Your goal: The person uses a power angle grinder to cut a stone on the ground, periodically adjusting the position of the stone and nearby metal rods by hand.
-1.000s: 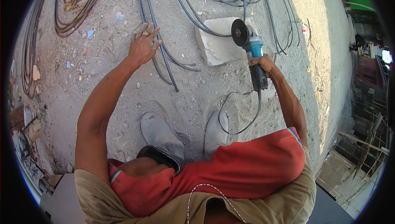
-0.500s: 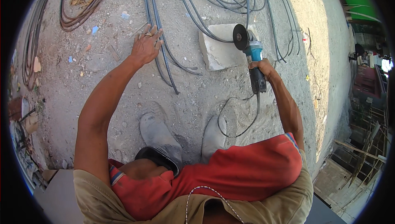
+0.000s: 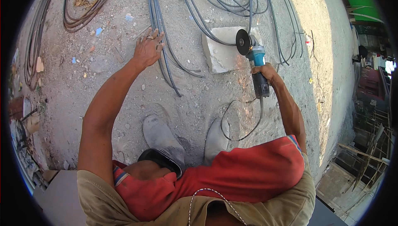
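Observation:
My right hand [image 3: 265,72] grips a black and teal angle grinder [image 3: 256,66]. Its dark disc [image 3: 243,41] is upright at the end of curved steel rebars [image 3: 205,29] lying over a pale concrete block [image 3: 219,58]; orange sparks [image 3: 244,83] spray downward from it toward my feet. My left hand [image 3: 147,49], a ring on one finger, lies with fingers spread on a bundle of ribbed rebars [image 3: 168,72] left of the block. The grinder's cord [image 3: 236,139] loops on the gritty ground beside my right boot [image 3: 215,141].
Bent rebar coils [image 3: 89,14] lie at the upper left, and more long rebars [image 3: 290,27] right of the block. My left boot [image 3: 161,139] stands on dusty ground. A sunlit strip [image 3: 317,31] runs along the right, beyond it scrap wood [image 3: 367,155] and a green surface [image 3: 365,10].
Sparks have appeared below the grinder's disc. The grinder and both hands sit slightly lower in the view, along with the ground and rebars; my grip is unchanged.

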The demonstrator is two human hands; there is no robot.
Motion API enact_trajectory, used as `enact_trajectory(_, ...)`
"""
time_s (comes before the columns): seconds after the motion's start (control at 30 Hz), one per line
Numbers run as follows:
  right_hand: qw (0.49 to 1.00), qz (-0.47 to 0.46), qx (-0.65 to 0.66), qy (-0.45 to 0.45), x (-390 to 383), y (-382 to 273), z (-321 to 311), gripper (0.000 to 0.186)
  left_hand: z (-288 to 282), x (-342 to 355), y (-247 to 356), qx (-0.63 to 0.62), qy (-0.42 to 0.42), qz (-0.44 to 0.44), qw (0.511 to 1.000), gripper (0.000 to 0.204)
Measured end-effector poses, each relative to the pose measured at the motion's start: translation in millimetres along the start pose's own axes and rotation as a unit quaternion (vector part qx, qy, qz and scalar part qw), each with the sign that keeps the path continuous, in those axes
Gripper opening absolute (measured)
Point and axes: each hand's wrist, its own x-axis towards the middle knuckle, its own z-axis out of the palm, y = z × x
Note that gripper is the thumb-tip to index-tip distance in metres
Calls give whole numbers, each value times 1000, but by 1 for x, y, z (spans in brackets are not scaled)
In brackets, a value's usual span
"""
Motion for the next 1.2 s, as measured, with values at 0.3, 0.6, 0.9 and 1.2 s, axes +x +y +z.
enact_trajectory(0.3,1000,2,-10,23,-23,20,-8,24,-40,45,45,141,-70,-2,988,43)
enact_trajectory(0.6,997,31,57,38,-67,69,-15,22,40,121,106,98,134,288,943,27)
enact_trajectory(0.9,995,-15,79,60,-65,74,-1,23,-3,150,142,181,7,303,936,27)
enact_trajectory(1.2,999,1,23,28,-22,59,11,24,-154,131,184,50,368,354,859,25)
